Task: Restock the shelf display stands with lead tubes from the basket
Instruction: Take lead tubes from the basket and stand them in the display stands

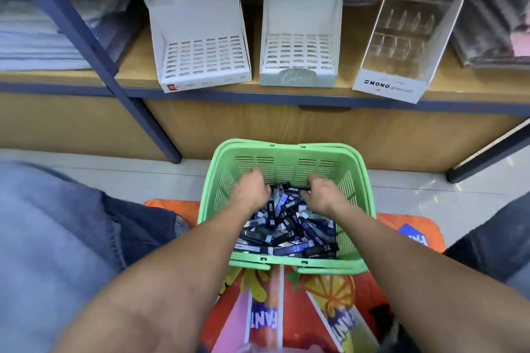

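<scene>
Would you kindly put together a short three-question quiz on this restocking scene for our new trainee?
1. True or false: the slots of the left white stand already hold lead tubes.
2. Where are both hands? A) on the shelf B) inside the green basket C) on the clear MONO stand
3. How many display stands sit on the shelf?

Key:
1. False; its slots look empty.
2. B; the left hand and right hand reach among the lead tubes.
3. Three, counting the middle white stand.
</scene>
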`<act>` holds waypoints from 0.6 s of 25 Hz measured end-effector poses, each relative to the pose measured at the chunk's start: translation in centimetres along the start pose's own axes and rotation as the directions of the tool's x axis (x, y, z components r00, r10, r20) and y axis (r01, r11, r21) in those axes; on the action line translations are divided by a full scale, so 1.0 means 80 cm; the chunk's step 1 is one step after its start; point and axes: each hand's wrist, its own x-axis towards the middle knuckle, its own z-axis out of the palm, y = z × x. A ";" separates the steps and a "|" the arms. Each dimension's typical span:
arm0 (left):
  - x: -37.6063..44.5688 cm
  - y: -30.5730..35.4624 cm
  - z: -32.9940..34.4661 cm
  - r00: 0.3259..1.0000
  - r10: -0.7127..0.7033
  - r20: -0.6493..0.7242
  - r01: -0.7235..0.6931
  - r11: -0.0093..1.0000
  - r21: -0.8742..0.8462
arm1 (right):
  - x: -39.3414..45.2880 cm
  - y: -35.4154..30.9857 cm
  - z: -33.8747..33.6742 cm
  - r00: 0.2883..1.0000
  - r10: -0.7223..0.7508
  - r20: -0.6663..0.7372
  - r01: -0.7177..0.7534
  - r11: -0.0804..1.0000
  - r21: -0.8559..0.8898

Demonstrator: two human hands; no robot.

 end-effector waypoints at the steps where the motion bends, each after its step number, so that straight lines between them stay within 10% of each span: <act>1: 0.002 -0.005 0.009 0.996 -0.014 0.083 0.012 1.000 0.023 | 0.006 -0.003 0.009 0.998 0.018 0.056 -0.019 1.000 0.015; 9: 0.072 -0.034 0.082 0.962 -0.124 0.245 0.098 0.988 0.115 | 0.062 0.023 0.072 0.960 0.220 0.172 -0.217 0.976 -0.033; 15: 0.113 -0.060 0.115 0.963 -0.091 0.252 0.021 0.964 0.265 | 0.091 0.032 0.115 1.000 -0.019 -0.025 0.013 0.974 -0.225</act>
